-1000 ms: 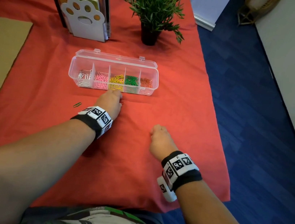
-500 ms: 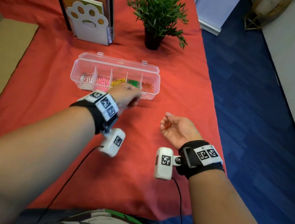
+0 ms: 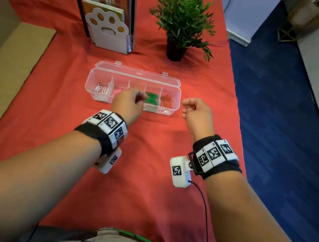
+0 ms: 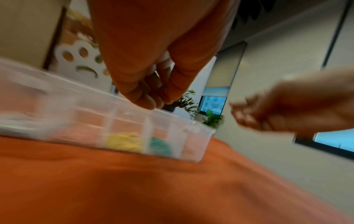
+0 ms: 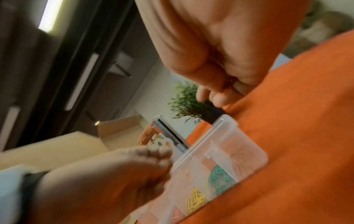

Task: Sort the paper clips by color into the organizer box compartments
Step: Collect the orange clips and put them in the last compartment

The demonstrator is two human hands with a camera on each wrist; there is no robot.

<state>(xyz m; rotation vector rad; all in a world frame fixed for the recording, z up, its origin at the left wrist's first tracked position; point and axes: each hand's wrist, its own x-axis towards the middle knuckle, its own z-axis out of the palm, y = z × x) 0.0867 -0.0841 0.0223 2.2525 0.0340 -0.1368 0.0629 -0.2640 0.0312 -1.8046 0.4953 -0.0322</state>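
The clear organizer box [image 3: 136, 73] stands open on the red cloth, holding silver clips [image 3: 100, 90], pink clips [image 3: 117, 90], green clips [image 3: 151, 99] and orange clips [image 3: 166, 102]. Yellow clips [image 4: 122, 141] show in the wrist views. My left hand [image 3: 138, 97] hovers over the box's middle, fingertips bunched against the thumb [image 4: 162, 101]; only a thin dark sliver shows between them. My right hand [image 3: 186, 108] is a fist just off the box's right end. In the right wrist view orange clips [image 5: 228, 84] glint inside its curled fingers.
A potted plant [image 3: 180, 25] and a paw-shaped bookend with books [image 3: 108, 29] stand behind the box. A cardboard box [image 3: 10, 54] lies off the left side. The table's right edge drops to blue floor [image 3: 278, 117]. Camera cables hang near my wrists.
Both hands rose off the cloth and moved forward to the box. The right hand, palm-up with orange clips half a second ago, has turned over and closed into a fist.
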